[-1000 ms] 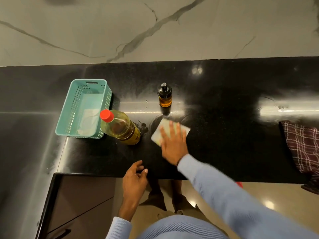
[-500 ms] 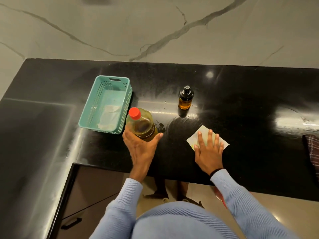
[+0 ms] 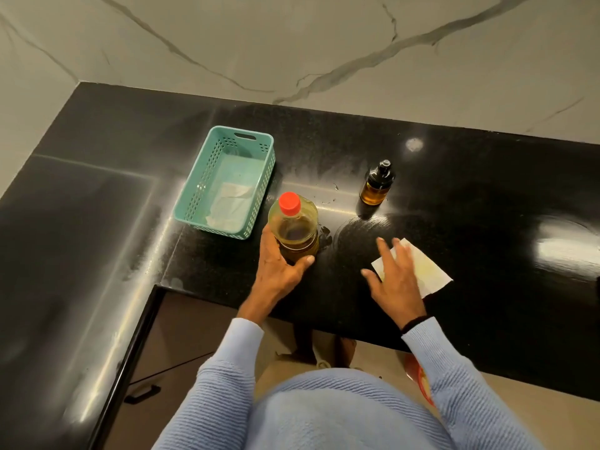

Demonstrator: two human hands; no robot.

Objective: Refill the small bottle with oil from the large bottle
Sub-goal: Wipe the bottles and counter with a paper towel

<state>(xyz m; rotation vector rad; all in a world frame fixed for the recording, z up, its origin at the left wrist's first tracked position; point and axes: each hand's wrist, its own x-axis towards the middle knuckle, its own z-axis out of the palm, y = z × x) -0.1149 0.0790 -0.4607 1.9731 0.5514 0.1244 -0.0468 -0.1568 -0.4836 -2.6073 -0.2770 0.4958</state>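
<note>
Apparent clean-up on the black desk [image 3: 470, 203]
Beside the teal basket [image 3: 261, 193], left hand [image 3: 276, 274] clasps the capped large bottle [image 3: 293, 228], seemingly to clear it; right hand [image 3: 394, 277], fingers spread, over a stained napkin [image 3: 428, 274] at the front edge; small bottle [image 3: 376, 186], capped, stands behind.

Bare counter [image 3: 480, 203] right of small bottle [image 3: 376, 187]

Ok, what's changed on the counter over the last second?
The left hand, free a second ago, reached out and now grips the big oil bottle. The right hand slid the paper towel nearer and rightwards; its fingers are now spread. The small bottle and the basket stayed put.
</note>
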